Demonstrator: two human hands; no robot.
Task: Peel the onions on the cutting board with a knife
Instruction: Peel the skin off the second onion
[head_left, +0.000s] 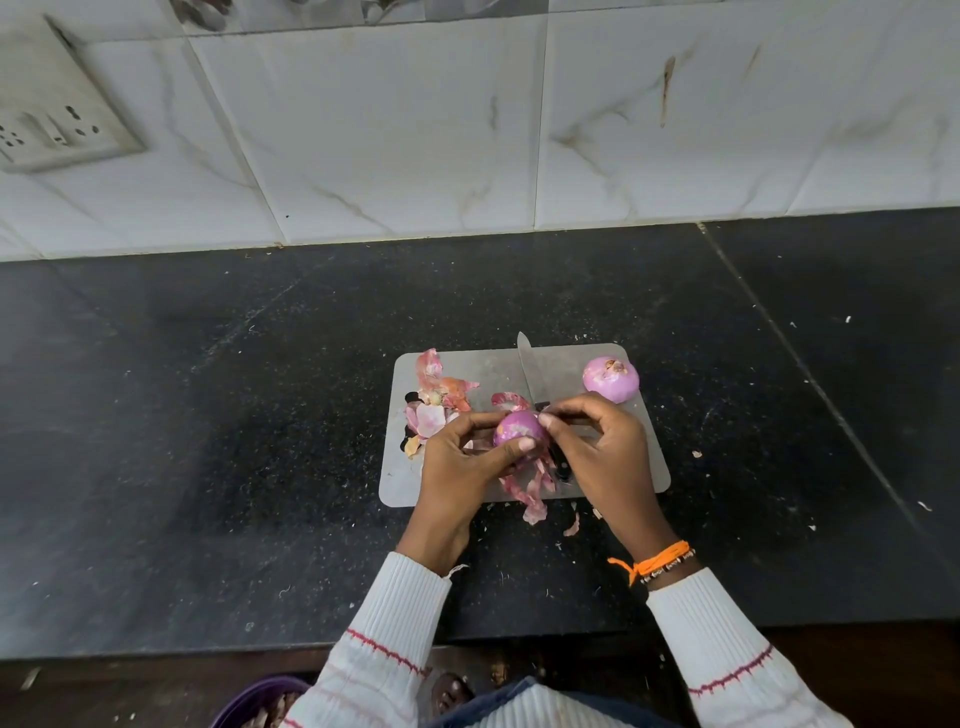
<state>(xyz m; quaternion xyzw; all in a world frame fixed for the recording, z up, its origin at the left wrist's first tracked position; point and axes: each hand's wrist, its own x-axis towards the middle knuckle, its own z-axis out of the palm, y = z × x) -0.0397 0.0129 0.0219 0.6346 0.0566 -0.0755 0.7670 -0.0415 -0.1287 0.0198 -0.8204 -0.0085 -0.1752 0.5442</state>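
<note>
The dark desk (218, 415) carries a grey cutting board (644, 467) that lies in front of the person, and all the work happens over its near half. On the far right corner of the board sits one onion (611, 379) that looks already peeled, well apart from both hands. The knife (531, 374) points away from the person, its blade lying along the board toward the wall; its handle seems to be under the right hand (602, 447), but I cannot tell if this hand really holds it. The left hand (460, 457) grips the second onion (519, 431) from the left, with the thumb curled over its top. The right hand's fingers (558, 415) are pressed together in a pinch at the onion's right upper side, probably on a strip of skin. Loose skins (434, 410) lie on the left of the board, and more skin (530, 493) hangs below the onion. I judge the next pull must go to the right and down, away from the left hand.
</note>
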